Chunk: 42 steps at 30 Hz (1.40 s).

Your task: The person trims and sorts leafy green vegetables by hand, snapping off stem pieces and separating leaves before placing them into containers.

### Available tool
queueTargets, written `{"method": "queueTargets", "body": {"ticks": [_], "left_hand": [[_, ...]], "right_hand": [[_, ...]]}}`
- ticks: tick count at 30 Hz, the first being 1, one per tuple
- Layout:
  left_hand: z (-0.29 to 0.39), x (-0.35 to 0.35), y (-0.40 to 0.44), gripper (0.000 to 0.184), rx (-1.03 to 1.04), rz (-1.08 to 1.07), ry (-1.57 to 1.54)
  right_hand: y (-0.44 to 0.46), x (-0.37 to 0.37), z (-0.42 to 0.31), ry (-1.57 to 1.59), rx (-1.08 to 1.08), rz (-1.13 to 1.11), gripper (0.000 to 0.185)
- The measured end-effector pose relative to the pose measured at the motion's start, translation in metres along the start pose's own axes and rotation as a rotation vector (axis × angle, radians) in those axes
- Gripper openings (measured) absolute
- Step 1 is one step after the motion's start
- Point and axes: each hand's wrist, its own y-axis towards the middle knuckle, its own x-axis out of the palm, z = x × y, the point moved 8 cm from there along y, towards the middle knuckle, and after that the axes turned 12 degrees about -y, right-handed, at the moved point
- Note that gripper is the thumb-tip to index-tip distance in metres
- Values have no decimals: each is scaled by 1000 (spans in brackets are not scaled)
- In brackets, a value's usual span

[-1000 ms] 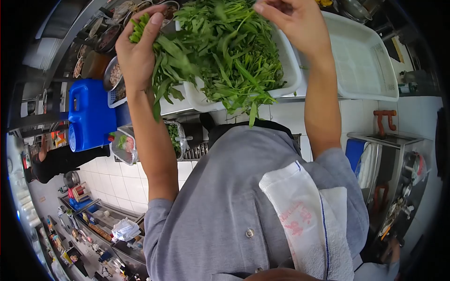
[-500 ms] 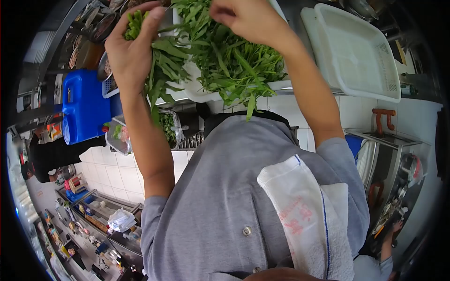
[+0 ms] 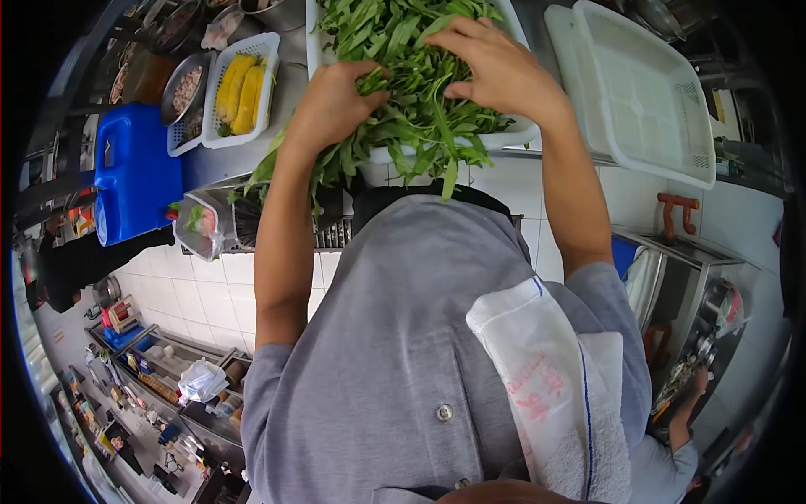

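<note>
A heap of water spinach, long narrow green leaves and stems, fills a white plastic basket and hangs over its near rim. My left hand is closed round a bunch of it at the basket's left side, cut stem ends showing by the thumb and leaves trailing down past the wrist. Over the right part of the heap is my right hand, fingers spread and curved, thumb apart, fingertips touching the leaves.
Left of the basket, a small white basket holds long yellow pieces resembling corn. Beside it are a metal bowl of chopped food and a blue jerrycan. White trays lie at right. A person in dark clothes is far left.
My left hand has brought its bunch right and down against the heap. My right hand has moved right and slightly down, its fingers spreading. The small basket of yellow pieces has come into view.
</note>
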Motion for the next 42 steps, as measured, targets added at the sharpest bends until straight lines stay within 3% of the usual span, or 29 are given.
{"method": "queueTargets", "body": {"ticks": [3, 7, 16, 18, 22, 24, 28, 30, 31, 33, 35, 37, 38, 40, 42], "left_hand": [[18, -4, -4, 28, 122, 129, -145], [16, 3, -2, 23, 110, 186, -292], [-3, -2, -17, 21, -75, 183, -132], [-3, -7, -23, 24, -137, 234, 212], [-3, -9, -27, 28, -79, 319, 246], [5, -18, -26, 28, -28, 406, -55], [24, -40, -30, 31, -9, 519, -247], [52, -51, -28, 29, 315, 599, -153], [60, -54, -25, 29, 318, 597, -155], [54, -46, -9, 26, 4, 435, -202], [36, -42, 5, 26, -20, 354, -315], [27, -34, 11, 26, -43, 267, -421], [28, -33, 11, 25, -18, 281, -475], [27, -29, 13, 24, 8, 283, -530], [19, -30, 14, 23, -20, 333, -483]], "right_hand": [[6, -13, -16, 88, -55, 33, 36], [8, -10, -31, 55, -62, -45, 24], [19, 7, -37, 67, 71, -11, 15], [21, 12, -34, 75, 98, -111, 13], [20, 17, -37, -99, 21, -116, 13], [24, 3, -40, 50, -71, 33, 13], [32, -51, -41, 101, -84, 189, 11], [34, -80, -42, 279, -52, 283, 13], [34, -88, -48, 295, -113, 339, 13], [38, -77, -41, 425, 4, 294, 14], [40, -60, -28, 557, 116, 251, 15], [39, -29, -11, 976, 292, 127, 16], [37, -30, -10, 977, 296, 133, 16], [33, -50, -16, 463, 143, 231, 16], [31, -51, -15, 453, 170, 232, 16]]}}
